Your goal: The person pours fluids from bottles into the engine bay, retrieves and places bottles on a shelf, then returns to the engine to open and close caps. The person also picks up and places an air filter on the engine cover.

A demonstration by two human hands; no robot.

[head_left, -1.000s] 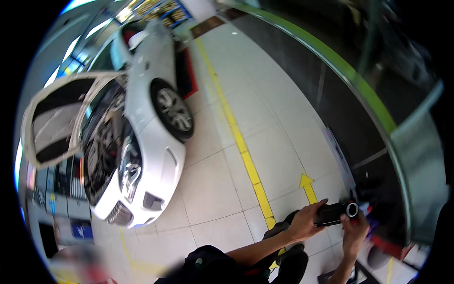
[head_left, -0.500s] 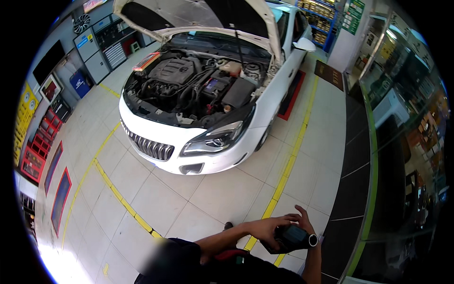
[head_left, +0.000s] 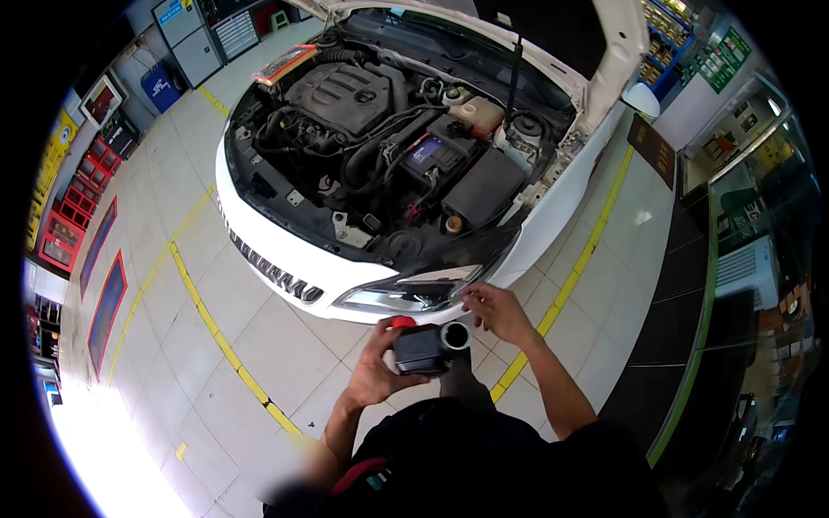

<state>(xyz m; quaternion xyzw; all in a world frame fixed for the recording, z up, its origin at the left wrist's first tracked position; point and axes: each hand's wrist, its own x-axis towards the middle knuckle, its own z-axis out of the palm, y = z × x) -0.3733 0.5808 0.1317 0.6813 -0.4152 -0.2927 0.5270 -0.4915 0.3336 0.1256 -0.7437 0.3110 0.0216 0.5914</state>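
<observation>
Black bottle in the left hand, red bit right at the grip, white car ahead, yellow stripe off left.

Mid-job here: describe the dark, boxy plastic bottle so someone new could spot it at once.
Find the white car with its hood raised, then its clear, elongated headlight nearest the person. Just below that in the picture, the bare left hand grips the dark, boxy bottle. Its round, open, pale-rimmed mouth sets it apart from the small red object beside it.
</observation>
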